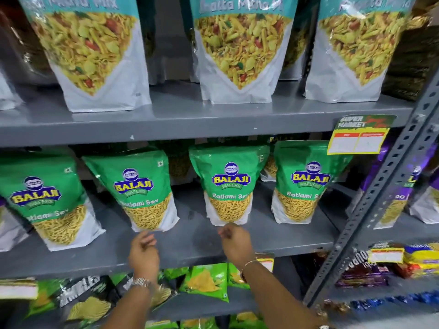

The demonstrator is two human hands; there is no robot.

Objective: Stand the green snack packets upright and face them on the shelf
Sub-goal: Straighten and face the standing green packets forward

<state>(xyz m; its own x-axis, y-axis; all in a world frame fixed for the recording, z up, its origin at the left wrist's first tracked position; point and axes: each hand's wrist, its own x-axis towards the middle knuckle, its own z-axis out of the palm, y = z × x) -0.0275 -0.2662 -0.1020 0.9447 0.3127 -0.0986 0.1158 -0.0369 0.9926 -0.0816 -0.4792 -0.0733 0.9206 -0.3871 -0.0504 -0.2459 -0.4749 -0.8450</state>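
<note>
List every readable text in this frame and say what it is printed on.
"BALAJI WAFERS", "Ratlami Sev": green packets on the middle shelf.
"Khatta Mitha Mix", partly blurred: teal pouches above.
"SUPER MARKET": price tag; its boxes look blank.
Bottom-shelf packs and purple packets: unreadable.

Four green snack packets (230, 184) are being carried upright by the grey shelf (190, 243). Teal-topped pouches (240, 51) are being borne by the upper shelf (166, 124).

Green packets (229, 186) read "Balaji Wafers Ratlami Sev"; shelf tag (358, 135) seemingly "Super Market".
</note>
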